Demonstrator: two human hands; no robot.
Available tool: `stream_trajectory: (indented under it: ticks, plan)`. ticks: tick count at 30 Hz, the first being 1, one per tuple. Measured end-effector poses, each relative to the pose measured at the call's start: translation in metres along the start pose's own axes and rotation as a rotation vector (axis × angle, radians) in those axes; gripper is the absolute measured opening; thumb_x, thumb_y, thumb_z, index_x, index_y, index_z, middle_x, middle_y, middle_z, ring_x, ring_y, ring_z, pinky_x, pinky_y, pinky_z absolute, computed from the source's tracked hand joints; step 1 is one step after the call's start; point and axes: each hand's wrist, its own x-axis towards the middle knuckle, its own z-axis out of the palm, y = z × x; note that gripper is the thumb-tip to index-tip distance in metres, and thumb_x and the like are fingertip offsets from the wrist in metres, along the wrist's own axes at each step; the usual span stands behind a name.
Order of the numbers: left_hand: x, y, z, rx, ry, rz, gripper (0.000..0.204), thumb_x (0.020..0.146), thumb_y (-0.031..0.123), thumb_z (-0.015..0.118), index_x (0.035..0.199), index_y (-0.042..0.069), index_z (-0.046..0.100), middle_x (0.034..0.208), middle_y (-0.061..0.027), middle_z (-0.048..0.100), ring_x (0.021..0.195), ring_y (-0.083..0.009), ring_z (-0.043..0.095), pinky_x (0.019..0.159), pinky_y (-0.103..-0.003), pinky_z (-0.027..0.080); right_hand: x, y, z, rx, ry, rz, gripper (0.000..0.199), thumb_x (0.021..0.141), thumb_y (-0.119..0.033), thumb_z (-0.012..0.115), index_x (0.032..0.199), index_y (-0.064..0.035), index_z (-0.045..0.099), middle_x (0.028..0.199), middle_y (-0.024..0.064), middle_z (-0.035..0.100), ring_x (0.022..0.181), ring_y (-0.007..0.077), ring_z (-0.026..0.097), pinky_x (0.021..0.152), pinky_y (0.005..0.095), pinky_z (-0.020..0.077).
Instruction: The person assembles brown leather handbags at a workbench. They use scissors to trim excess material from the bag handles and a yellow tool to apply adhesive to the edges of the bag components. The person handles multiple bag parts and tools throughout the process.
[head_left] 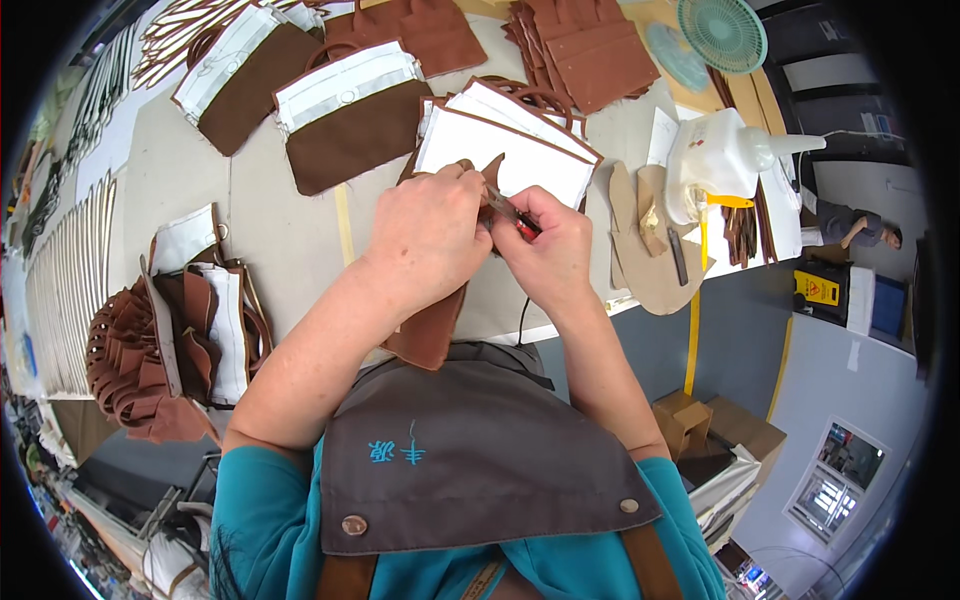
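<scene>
My left hand [425, 238] is closed on a brown leather piece [430, 328], whose rounded end hangs down at the table's near edge. In my right hand [556, 250] is a small metal hand tool with red and black handles [525, 224]. Its metal end meets the leather at my left fingertips. Whether it is pliers or snips I cannot make out, since my fingers hide much of it. Just beyond my hands lies a stack of white-lined leather panels [505, 155] with brown edges.
Dark brown panels with white tops [350, 130] lie at the far left. A pile of brown leather pieces [600, 60] sits farther back. A white bottle with a spout [705, 165] stands at right, near beige leather pieces [640, 265]. Bundled leather parts [140, 350] lie at left.
</scene>
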Motion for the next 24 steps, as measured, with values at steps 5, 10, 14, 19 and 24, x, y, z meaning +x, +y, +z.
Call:
stream_trajectory:
  ticks: [5,10,14,19,24]
  plan:
    - [0.002,-0.001,0.001,0.002,-0.002,-0.029,0.013,0.073,0.010,0.062,0.084,0.002,0.062,0.087,-0.0136,0.063,0.078,-0.0314,0.064,0.071,-0.041,0.052,0.001,0.000,0.001,-0.043,0.034,-0.048,0.009,0.073,-0.007,0.070,0.077,-0.0023,0.063,0.060,0.0055,0.061,0.052,0.0105,0.055,0.051,0.0249,0.0449]
    - [0.000,-0.011,0.001,-0.140,0.070,-0.050,0.010,0.072,0.004,0.061,0.080,0.000,0.065,0.076,-0.0136,0.064,0.068,-0.0278,0.064,0.065,-0.037,0.051,0.000,0.013,0.011,0.346,0.004,0.074,0.010,0.076,-0.005,0.068,0.080,0.0002,0.061,0.064,0.0023,0.061,0.056,0.0056,0.053,0.053,0.0228,0.0440]
    - [0.000,-0.009,-0.001,-0.155,0.084,-0.041,0.008,0.071,0.004,0.063,0.077,0.000,0.063,0.076,-0.0131,0.064,0.066,-0.0259,0.064,0.064,-0.035,0.051,-0.001,0.016,0.006,0.484,-0.040,0.158,0.014,0.078,-0.005,0.067,0.083,0.0006,0.055,0.069,0.0005,0.061,0.063,0.0028,0.052,0.057,0.0206,0.0436]
    - [-0.002,-0.007,-0.005,-0.119,0.016,-0.001,0.007,0.072,0.005,0.062,0.076,0.000,0.062,0.072,-0.0139,0.064,0.066,-0.0282,0.064,0.065,-0.037,0.051,0.006,0.005,0.007,0.386,-0.150,0.200,0.018,0.075,-0.001,0.064,0.085,-0.0038,0.049,0.070,-0.0015,0.056,0.061,0.0019,0.046,0.055,0.0187,0.0376]
    - [0.005,-0.004,-0.010,0.011,-0.094,-0.005,0.006,0.071,0.004,0.061,0.075,0.000,0.062,0.067,-0.0145,0.063,0.065,-0.0301,0.064,0.064,-0.037,0.050,0.003,0.006,0.011,0.340,-0.152,0.152,0.019,0.074,0.000,0.063,0.086,-0.0049,0.049,0.071,-0.0023,0.055,0.062,0.0019,0.045,0.054,0.0183,0.0362]
